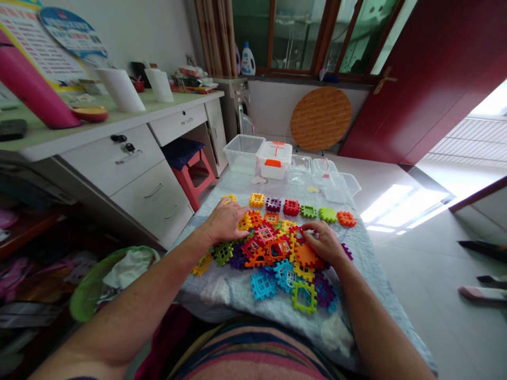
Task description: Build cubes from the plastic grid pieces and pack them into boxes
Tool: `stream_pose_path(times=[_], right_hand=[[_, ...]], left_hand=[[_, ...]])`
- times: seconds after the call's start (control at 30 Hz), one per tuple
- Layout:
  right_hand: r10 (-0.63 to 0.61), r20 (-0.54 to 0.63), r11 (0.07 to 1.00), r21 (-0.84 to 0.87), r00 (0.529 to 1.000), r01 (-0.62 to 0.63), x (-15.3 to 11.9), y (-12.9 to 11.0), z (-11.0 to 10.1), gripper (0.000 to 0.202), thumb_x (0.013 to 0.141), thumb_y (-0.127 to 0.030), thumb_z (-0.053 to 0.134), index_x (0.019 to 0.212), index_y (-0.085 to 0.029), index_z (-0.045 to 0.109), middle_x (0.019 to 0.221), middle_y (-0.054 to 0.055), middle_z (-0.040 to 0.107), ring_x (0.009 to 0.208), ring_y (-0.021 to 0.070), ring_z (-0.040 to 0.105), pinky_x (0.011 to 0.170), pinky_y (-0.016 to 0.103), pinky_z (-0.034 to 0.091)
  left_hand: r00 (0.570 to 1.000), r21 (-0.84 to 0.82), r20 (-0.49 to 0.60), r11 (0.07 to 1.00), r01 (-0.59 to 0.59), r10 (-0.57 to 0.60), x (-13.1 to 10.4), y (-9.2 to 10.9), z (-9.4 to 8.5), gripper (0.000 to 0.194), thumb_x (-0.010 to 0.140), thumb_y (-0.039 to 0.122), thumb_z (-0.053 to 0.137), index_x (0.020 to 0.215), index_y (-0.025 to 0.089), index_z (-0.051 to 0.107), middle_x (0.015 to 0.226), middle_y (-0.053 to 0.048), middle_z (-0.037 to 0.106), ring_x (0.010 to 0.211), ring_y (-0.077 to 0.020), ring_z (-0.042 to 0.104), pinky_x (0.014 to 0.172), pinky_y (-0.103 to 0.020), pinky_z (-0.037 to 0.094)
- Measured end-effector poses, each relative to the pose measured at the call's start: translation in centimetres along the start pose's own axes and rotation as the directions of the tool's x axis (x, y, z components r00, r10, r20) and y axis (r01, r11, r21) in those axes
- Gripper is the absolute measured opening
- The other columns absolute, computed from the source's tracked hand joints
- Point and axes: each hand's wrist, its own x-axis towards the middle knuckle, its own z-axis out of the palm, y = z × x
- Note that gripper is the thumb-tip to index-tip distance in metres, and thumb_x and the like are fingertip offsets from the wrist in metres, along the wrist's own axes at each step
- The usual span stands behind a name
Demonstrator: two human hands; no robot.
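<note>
A pile of colourful plastic interlocking squares lies on the cloth-covered table. At the pile's upper left, my left hand has its thumb and fingers around a yellow square. My right hand rests over the right side of the pile, above an orange piece; its curled fingertips are by a red piece, and whether they grip it is unclear. Beyond the pile stands a row of separate pieces, among them a yellow, a purple, a red and an orange one. Blue squares and a lime frame lie nearest me.
At the table's far end are an open clear bin, a lidded box with orange latches and several small clear containers. A pink stool and white desk stand left; a green basket is lower left.
</note>
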Motion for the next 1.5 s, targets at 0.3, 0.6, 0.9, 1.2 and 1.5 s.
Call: stream_pose_path(times=[0.3, 0.6, 0.9, 1.2, 1.5], right_hand=[[-0.009, -0.007, 1.000, 0.000, 1.000, 0.009, 0.0, -0.1, 0.0, 0.019, 0.080, -0.030, 0.054, 0.085, -0.020, 0.070, 0.085, 0.007, 0.071, 0.084, 0.0232, 0.061, 0.079, 0.037, 0.046], [-0.006, -0.013, 1.000, 0.001, 1.000, 0.006, -0.1, -0.1, 0.0, 0.018, 0.081, -0.029, 0.054, 0.084, -0.021, 0.069, 0.085, 0.007, 0.071, 0.084, 0.0231, 0.061, 0.079, 0.037, 0.046], [-0.001, -0.017, 1.000, 0.008, 1.000, 0.001, 0.0, -0.1, 0.0, 0.016, 0.081, -0.029, 0.055, 0.084, -0.022, 0.069, 0.086, 0.006, 0.071, 0.086, 0.0227, 0.062, 0.082, 0.036, 0.047], [0.008, -0.008, 1.000, -0.001, 1.000, -0.008, -0.1, -0.3, -0.1, 0.017, 0.082, -0.030, 0.054, 0.085, -0.021, 0.069, 0.087, 0.006, 0.071, 0.087, 0.0226, 0.061, 0.083, 0.037, 0.046], [0.006, -0.035, 1.000, 0.028, 0.999, -0.005, -0.2, -0.4, -0.2, 0.014, 0.082, -0.026, 0.055, 0.085, -0.022, 0.068, 0.087, 0.006, 0.070, 0.087, 0.0223, 0.060, 0.083, 0.037, 0.046]], left_hand=[[0.998, -0.011, 0.035, 0.999, 0.049, -0.049, -0.2, 0.5, -0.5, 0.061, 0.078, 0.047, 0.061, 0.131, 0.018, 0.052, 0.105, -0.010, 0.072, 0.101, -0.0283, 0.065, 0.094, -0.040, 0.046], [1.000, -0.106, 0.011, 0.994, 0.007, -0.005, -0.2, 0.4, -0.1, 0.064, 0.078, 0.036, 0.066, 0.136, 0.019, 0.047, 0.122, -0.010, 0.067, 0.113, -0.0267, 0.062, 0.098, -0.036, 0.047], [0.999, -0.291, 0.033, 0.956, 0.030, -0.022, -0.1, -0.3, 0.3, 0.070, 0.074, 0.033, 0.070, 0.138, 0.020, 0.045, 0.134, -0.010, 0.060, 0.121, -0.0236, 0.058, 0.104, -0.033, 0.043], [0.996, -0.249, -0.024, 0.966, 0.076, -0.084, 0.5, -0.1, -0.1, 0.067, 0.071, 0.032, 0.065, 0.134, 0.019, 0.047, 0.113, -0.007, 0.068, 0.101, -0.0231, 0.065, 0.090, -0.032, 0.050], [0.998, -0.279, -0.034, 0.960, 0.040, -0.051, 7.6, -2.5, -1.3, 0.069, 0.067, 0.024, 0.067, 0.132, 0.015, 0.049, 0.121, -0.011, 0.064, 0.104, -0.0231, 0.063, 0.092, -0.031, 0.048]])
